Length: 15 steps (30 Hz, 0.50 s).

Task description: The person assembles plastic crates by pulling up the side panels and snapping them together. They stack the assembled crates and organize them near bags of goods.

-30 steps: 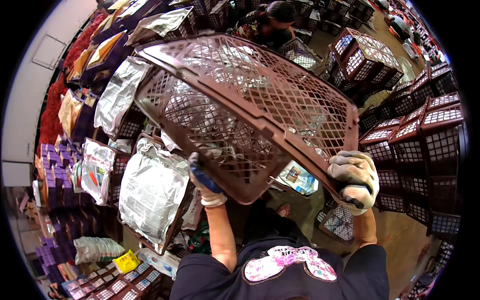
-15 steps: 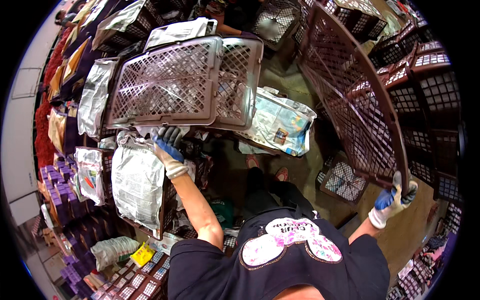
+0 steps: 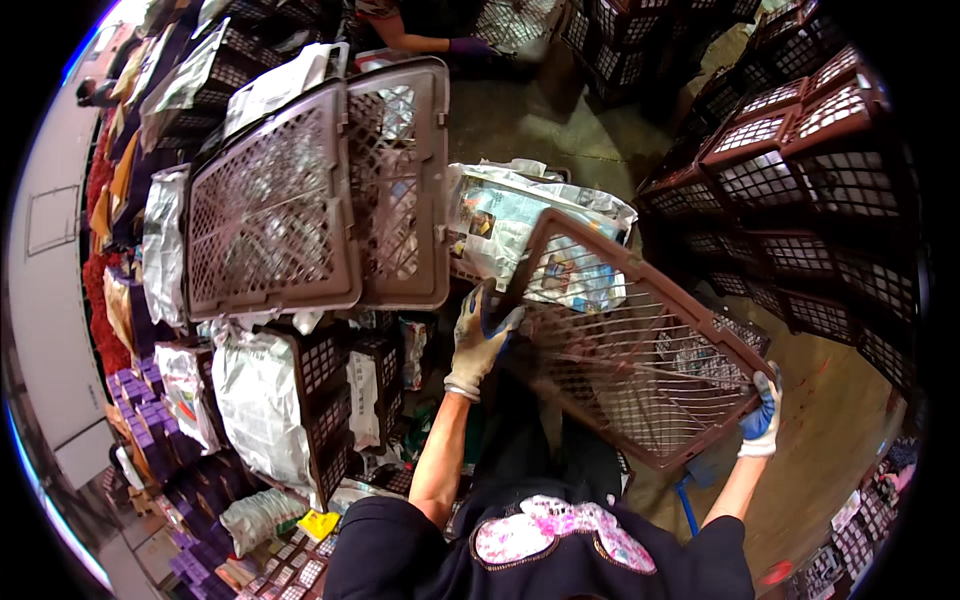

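A brown plastic lattice crate lid is tilted in front of me. My right hand, in a white glove with blue-coated fingers, is closed round its right corner. My left hand, gloved alike, is at the lid's left edge with thumb and fingers spread; whether it touches the rim I cannot tell. Behind the lid is a crate covered with newspaper, partly seen through the lattice. Two more lattice lids lie overlapping on the crates to the left.
Newspaper-lined crates stand at the left, beside purple stacks. Tall stacks of brown crates line the right side. At the far side, another person's arm reaches toward a crate. Concrete floor shows at right.
The lid in my right hand has swung down and left to lie across in front of me. My left hand has moved right, from the overlapping lids to this lid's left edge.
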Tool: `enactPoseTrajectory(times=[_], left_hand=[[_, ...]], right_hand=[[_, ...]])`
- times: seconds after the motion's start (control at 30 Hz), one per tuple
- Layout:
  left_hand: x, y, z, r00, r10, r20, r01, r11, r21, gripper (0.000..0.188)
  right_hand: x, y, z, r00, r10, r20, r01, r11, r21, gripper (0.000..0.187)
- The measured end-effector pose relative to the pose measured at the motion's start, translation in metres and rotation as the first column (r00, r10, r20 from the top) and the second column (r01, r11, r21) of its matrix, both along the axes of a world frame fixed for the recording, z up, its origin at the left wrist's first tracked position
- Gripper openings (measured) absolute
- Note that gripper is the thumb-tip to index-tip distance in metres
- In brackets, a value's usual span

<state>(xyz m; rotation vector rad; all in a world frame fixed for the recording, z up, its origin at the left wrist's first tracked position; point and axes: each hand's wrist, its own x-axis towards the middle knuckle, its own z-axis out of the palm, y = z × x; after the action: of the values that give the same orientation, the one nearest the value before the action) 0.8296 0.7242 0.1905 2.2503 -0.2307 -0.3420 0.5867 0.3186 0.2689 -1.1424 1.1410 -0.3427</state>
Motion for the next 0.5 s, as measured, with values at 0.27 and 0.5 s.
enactPoseTrajectory(times=[0.27,0.5], left_hand=[[0.04,0.088,-0.16,0.908,0.393,-0.144,-0.329,0.883,0.335,0.057],[0.061,0.08,-0.221,0.806,0.554,-0.208,-0.511,0.829,0.225,0.068]], right_hand=[[0.15,0.019,-0.19,0.973,0.189,0.133,-0.212,0.959,0.188,0.04],[0.198,0.038,-0.337,0.977,-0.048,0.207,0.05,0.999,-0.002,0.039]])
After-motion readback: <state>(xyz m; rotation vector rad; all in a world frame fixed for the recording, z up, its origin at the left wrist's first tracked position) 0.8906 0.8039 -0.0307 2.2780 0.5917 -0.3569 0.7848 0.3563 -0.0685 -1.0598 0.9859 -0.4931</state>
